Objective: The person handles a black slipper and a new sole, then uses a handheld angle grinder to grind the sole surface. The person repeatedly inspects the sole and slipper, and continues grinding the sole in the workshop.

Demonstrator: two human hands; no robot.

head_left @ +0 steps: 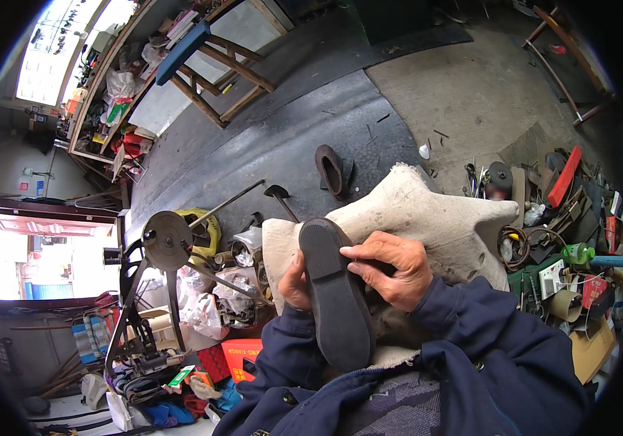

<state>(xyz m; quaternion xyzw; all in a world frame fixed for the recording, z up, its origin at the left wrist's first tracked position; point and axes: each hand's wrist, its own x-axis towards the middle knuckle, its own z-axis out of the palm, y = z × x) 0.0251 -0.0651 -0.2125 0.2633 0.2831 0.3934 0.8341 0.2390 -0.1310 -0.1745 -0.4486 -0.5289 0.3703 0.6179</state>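
A dark shoe (340, 312) lies sole up over my lap, its ribbed heel pointing away from me. My left hand (295, 283) grips it from the left side, fingers mostly hidden under it. At the heel's right edge, the thumb and forefinger of my right hand (393, 267) are bent together in a pinch; whatever is between them is too small to tell. Beneath the shoe, a stained cream cloth (413, 203) covers my knees. Another dark shoe (332, 173) rests on the floor beyond the cloth.
A hand-cranked machine with a round wheel (167, 240) stands at my left, beside plastic bags (199, 309). To the right are piled tools, a red-handled item (564, 176) and a green bottle (579, 253). A blue-topped wooden stool (184, 51) stands farther off.
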